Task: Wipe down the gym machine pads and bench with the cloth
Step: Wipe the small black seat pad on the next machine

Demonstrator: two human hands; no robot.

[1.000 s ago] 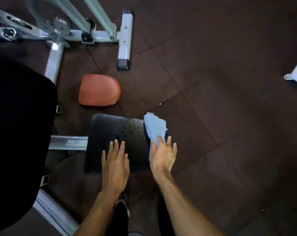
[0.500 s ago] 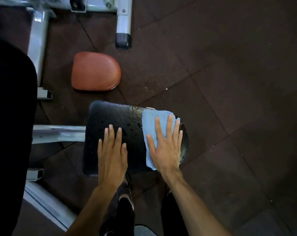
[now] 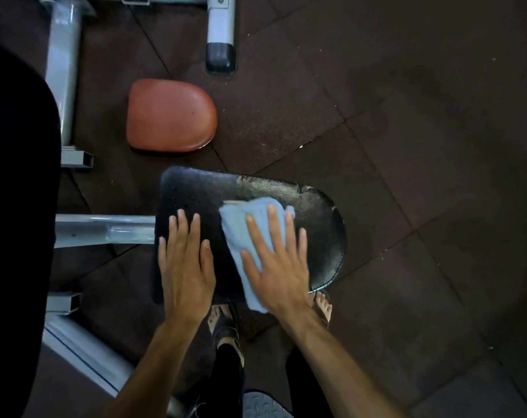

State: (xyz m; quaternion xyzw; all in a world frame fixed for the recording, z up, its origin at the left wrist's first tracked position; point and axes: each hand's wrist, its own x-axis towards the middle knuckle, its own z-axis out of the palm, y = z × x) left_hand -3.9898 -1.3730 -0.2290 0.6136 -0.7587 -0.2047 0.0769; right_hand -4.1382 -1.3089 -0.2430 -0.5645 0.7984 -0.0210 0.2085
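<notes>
A black seat pad (image 3: 316, 224) lies below me, wet and worn along its far and right edges. On it sits a light blue cloth (image 3: 241, 230), bunched up. My right hand (image 3: 277, 260) presses flat on the cloth with fingers spread. My left hand (image 3: 185, 260) rests flat on the left part of the pad, fingers straight, holding nothing. A large black back pad (image 3: 17, 206) fills the left edge of the view.
A red-brown pad (image 3: 170, 116) lies on the dark rubber floor tiles (image 3: 407, 146) beyond the seat. Grey machine frame tubes (image 3: 105, 229) run left of the seat and across the top, one ending in a black foot cap (image 3: 220, 57). My sandalled feet (image 3: 226, 324) stand under the seat's near edge.
My right hand laid the cloth on the seat and slid it left towards the middle, bunching it. A wiped streak shows on the far right. My left hand stayed put.
</notes>
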